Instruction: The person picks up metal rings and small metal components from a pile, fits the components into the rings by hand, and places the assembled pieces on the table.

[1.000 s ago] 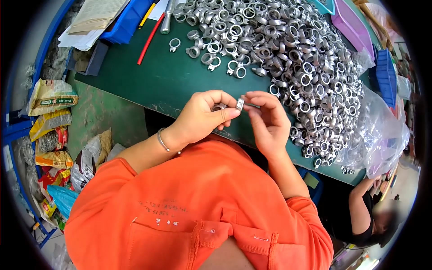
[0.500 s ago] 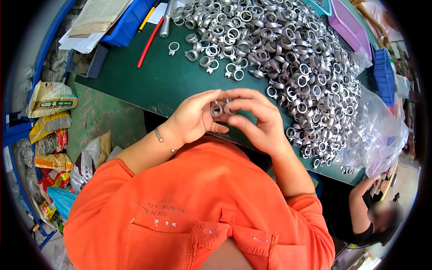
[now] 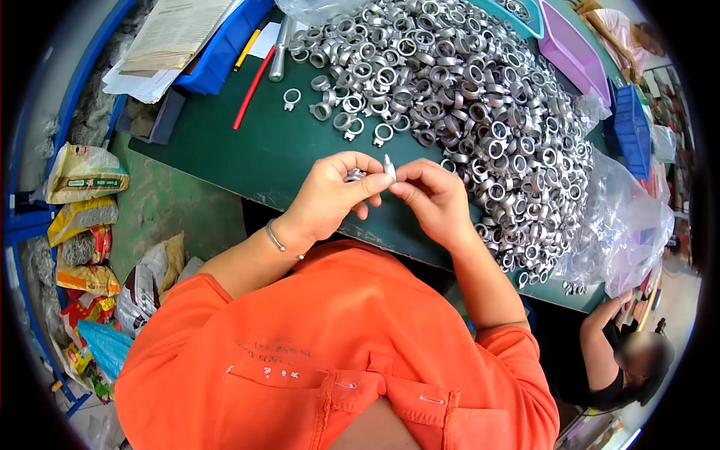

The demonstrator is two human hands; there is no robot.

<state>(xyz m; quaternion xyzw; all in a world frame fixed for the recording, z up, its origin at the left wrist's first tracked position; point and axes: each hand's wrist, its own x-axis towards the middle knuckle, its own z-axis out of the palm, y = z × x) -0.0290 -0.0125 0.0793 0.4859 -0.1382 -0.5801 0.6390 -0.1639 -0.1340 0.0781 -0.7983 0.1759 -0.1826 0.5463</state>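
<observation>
Left hand (image 3: pixel 330 193) had its thumb and index finger pinched on a small metal piece (image 3: pixel 389 169), its narrow tip pointing up. A metal ring (image 3: pixel 355 175) sat in the same hand, partly hidden behind the curled fingers. Right hand (image 3: pixel 435 196) met the piece from the other side, thumb and index finger closed together at it; I can't tell how much of the grip was theirs. I had both hands just off the near edge of the green desk (image 3: pixel 225 154), in front of the orange shirt (image 3: pixel 330 315).

Big pile of metal rings (image 3: pixel 480 112) covered the far and right part of the desk. One loose ring (image 3: pixel 291 98) lay apart on its left side, near a red stick (image 3: pixel 253 88). Beyond the stick: yellow pen (image 3: pixel 247 49), metal rod (image 3: pixel 281 51), blue bin (image 3: pixel 225 46) with papers (image 3: pixel 174 37) beside it. Purple bin (image 3: pixel 576 51) and teal basket (image 3: pixel 525 21) stood past the pile, clear plastic bag (image 3: pixel 619 225) to its right. Another person (image 3: pixel 601 356) was at lower right, arms bent up by the desk.
</observation>
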